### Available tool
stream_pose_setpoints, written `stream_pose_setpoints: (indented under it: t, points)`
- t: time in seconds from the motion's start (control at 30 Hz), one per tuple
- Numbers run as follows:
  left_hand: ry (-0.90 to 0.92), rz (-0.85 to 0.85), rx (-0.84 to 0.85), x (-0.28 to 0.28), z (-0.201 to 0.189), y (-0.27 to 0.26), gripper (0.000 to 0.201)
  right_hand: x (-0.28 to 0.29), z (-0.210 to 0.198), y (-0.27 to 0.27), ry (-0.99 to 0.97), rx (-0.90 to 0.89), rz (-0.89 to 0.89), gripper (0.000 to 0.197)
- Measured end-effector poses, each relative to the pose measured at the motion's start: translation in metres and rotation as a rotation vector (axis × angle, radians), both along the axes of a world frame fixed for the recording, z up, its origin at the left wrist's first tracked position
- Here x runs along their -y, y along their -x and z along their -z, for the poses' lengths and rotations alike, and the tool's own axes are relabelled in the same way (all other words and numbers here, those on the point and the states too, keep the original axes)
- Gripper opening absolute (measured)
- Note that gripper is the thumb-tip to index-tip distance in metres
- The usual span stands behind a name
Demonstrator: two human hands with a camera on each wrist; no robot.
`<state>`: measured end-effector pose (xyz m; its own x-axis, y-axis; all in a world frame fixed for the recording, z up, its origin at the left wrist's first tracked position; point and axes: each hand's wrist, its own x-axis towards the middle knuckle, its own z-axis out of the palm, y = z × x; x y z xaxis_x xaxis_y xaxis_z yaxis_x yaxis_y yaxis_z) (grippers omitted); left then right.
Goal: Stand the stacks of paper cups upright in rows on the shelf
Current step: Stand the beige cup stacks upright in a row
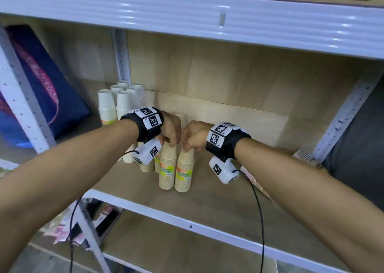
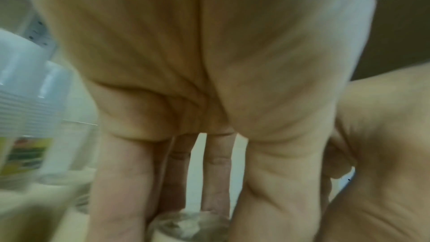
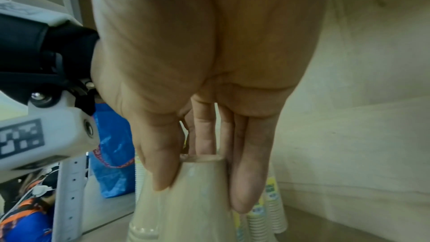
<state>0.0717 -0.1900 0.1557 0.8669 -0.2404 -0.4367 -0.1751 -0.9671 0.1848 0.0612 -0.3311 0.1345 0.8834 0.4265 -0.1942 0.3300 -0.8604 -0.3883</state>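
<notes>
Two beige cup stacks stand upright side by side near the front of the wooden shelf. My left hand grips the top of the left stack; my right hand grips the top of the right stack. In the right wrist view the thumb and fingers clasp the cup top. The left wrist view is blurred: fingers hang down over a wrapped stack top. Several white stacks stand in rows at the back left.
A blue bag leans in the neighbouring bay on the left. More wrapped cups lie at the right of the shelf behind my right forearm. The upper shelf edge hangs overhead, with a cardboard box on it.
</notes>
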Motion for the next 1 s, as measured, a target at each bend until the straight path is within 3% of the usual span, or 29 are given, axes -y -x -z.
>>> stream_pose_setpoints:
  t: [0.2, 0.33, 0.43, 0.8, 1.0]
  points:
    - [0.031, -0.09, 0.041, -0.05, 0.004, 0.014, 0.034, -0.041, 0.006, 0.006, -0.057, 0.011, -0.06, 0.021]
    - [0.063, -0.123, 0.055, -0.077, 0.008, 0.02, 0.026, -0.062, 0.009, 0.008, -0.077, 0.048, -0.086, 0.018]
    - [0.046, -0.128, 0.083, -0.09, 0.009, 0.023, 0.019, -0.074, 0.011, 0.006, -0.083, 0.072, -0.072, 0.028]
    - [0.081, -0.111, 0.115, -0.104, 0.013, 0.018, 0.032, -0.088, 0.015, 0.002, -0.055, 0.13, -0.069, 0.035]
    - [0.099, -0.114, 0.172, -0.102, -0.003, 0.009, 0.028, -0.078, 0.002, 0.0, -0.086, 0.135, -0.058, 0.037]
